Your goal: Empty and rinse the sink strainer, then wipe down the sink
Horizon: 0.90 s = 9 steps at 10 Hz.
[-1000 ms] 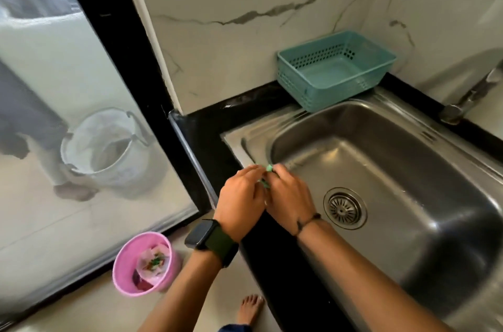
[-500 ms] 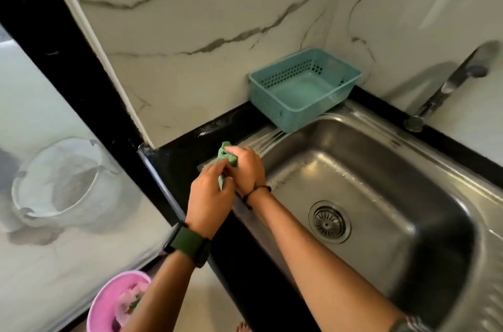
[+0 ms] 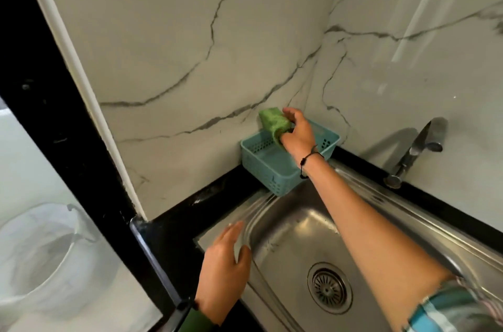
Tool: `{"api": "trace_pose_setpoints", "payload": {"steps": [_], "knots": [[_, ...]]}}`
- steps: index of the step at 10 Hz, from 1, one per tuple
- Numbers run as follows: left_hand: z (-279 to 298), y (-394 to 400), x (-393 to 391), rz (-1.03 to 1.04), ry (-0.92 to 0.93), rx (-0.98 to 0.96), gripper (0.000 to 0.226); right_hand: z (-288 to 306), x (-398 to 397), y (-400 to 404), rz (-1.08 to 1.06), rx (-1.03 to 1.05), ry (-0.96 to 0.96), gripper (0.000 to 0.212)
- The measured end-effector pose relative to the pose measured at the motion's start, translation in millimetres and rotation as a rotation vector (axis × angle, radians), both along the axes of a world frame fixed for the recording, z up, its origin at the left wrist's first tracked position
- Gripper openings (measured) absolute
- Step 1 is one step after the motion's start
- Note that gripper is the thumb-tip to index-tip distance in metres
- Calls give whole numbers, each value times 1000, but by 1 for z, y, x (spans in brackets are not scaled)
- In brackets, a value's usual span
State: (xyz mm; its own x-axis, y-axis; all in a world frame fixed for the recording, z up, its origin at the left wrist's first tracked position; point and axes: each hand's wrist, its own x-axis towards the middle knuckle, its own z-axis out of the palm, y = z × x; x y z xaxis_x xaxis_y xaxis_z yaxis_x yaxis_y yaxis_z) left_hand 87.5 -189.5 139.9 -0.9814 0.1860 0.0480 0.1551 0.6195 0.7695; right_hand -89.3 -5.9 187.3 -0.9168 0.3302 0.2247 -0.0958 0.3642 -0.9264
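My right hand (image 3: 296,133) grips a folded green cloth (image 3: 273,122) and holds it just above the teal plastic basket (image 3: 261,165) in the wall corner. My left hand (image 3: 224,269) hovers open over the front left rim of the steel sink (image 3: 288,239), fingers spread and holding nothing. The round metal strainer (image 3: 329,288) sits in the drain at the bottom of the sink basin.
A chrome tap (image 3: 416,152) stands at the back right on the black counter (image 3: 190,206). Marble wall panels rise behind the sink. On the left, a black frame and frosted glass show a white bucket (image 3: 38,258) beyond.
Both hands held the green cloth together at the sink's left rim. Now the right hand alone has carried it up and back over the teal basket, and the left hand has let go.
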Motion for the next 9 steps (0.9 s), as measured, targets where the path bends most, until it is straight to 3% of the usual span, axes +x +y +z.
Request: {"api": "trace_pose_setpoints", "payload": {"steps": [1,3,4,5,6,8,9], "knots": [[-4,0,-16,-49,5,-8,49,-8,-28,9,8,210,-78,55],[-18,-7,-34,-63,-17,55,51,-46,-43,19,251,826,-258,71],[-23,-6,-39,-75,-44,66,51,-55,-39,29,357,1261,-339,71],[-25,1,-40,-94,-43,72,50,-55,-39,31,473,1357,-465,65],[-25,9,-44,-93,-31,79,49,-50,-40,24,504,955,-556,71],[-17,26,-55,-123,20,33,47,-33,-33,26,327,674,-468,65],[-4,36,-65,-153,60,44,45,-17,-22,36,253,641,-399,60]]}}
